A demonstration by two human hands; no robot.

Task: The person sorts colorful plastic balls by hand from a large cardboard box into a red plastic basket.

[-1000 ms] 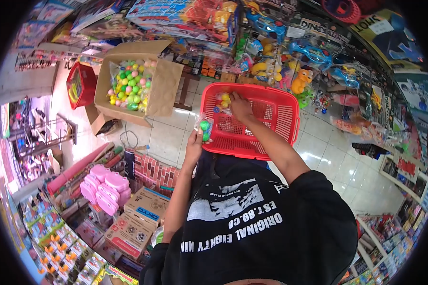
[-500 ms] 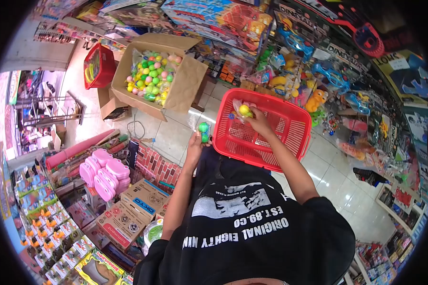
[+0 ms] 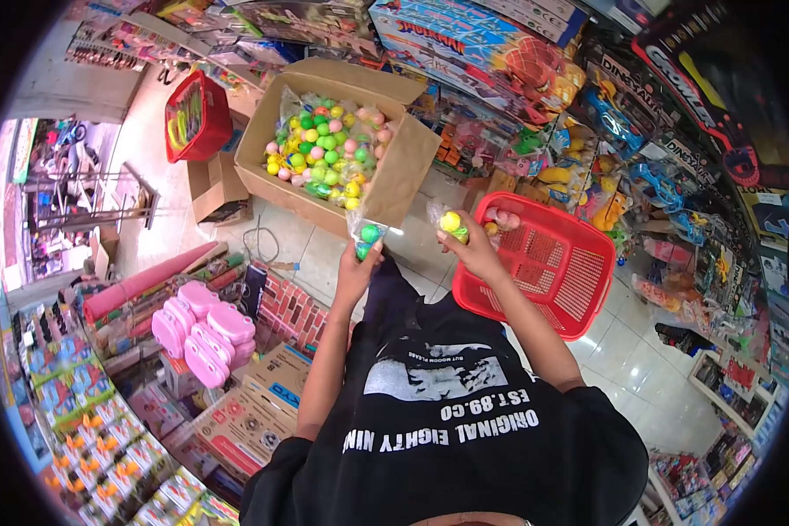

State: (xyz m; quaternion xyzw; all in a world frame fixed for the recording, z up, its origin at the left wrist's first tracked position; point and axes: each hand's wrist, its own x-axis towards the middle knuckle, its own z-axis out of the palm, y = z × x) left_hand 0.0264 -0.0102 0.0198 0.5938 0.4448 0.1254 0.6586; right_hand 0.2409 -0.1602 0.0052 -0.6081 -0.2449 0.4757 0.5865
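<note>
Hands: two, both yours, raised in front of your black T-shirt, near each other but not touching.
Left hand: your left hand [image 3: 354,273] has its fingers closed on the lower end of one green-ball packet [image 3: 366,237].
Green-ball packet: one clear bag, held upright just in front of the near corner of the cardboard box [image 3: 412,167]. You can count one bright green ball in it, with a second, darker one below.
Right hand: your right hand [image 3: 479,254] has its fingers clamped on one yellow-ball packet [image 3: 450,223].
Yellow-ball packet: one clear bag, held beside the near rim of the red basket [image 3: 579,320], outside it. One yellow ball shows clearly; the rest of the contents cannot be counted.
Red baskets: two. The one by your right hand sits tilted on the tiled floor with one pinkish packet [image 3: 501,219] at its upper corner. The second red basket [image 3: 197,114] stands well apart, beyond the box.
Cardboard boxes: two open on the floor. The large one is full of green, yellow and pink balls, too many to count; a smaller box [image 3: 219,188] sits to its left.
Pink cases: a cluster of pink cases [image 3: 203,329], about six, lies to your left.
</note>
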